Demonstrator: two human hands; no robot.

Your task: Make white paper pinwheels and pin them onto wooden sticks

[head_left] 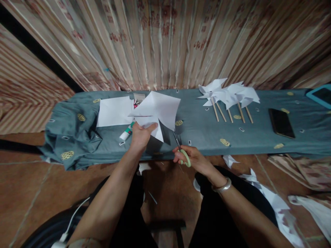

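My left hand (pixel 141 133) pinches a white sheet of paper (pixel 161 106) between thumb and fingers. Two slits run inward on the sheet, one from its left and one from its lower right. My right hand (pixel 190 156) grips scissors (pixel 185 159) with light green handles, and their tips are at the paper's lower right corner. Beside my left hand a green and white glue tube (pixel 127 131) lies on the cloth. Behind it is a stack of white paper (pixel 113 112). A small packet (pixel 138 99) is partly hidden by the sheet.
Several paper pinwheels (pixel 229 93) on wooden sticks lie at the back right of the cloth-covered surface (pixel 201 137). Further right are a black phone (pixel 281 123) and a blue-rimmed device (pixel 322 96). Curtains (pixel 165 44) hang behind. Paper scraps (pixel 274 203) lie at lower right.
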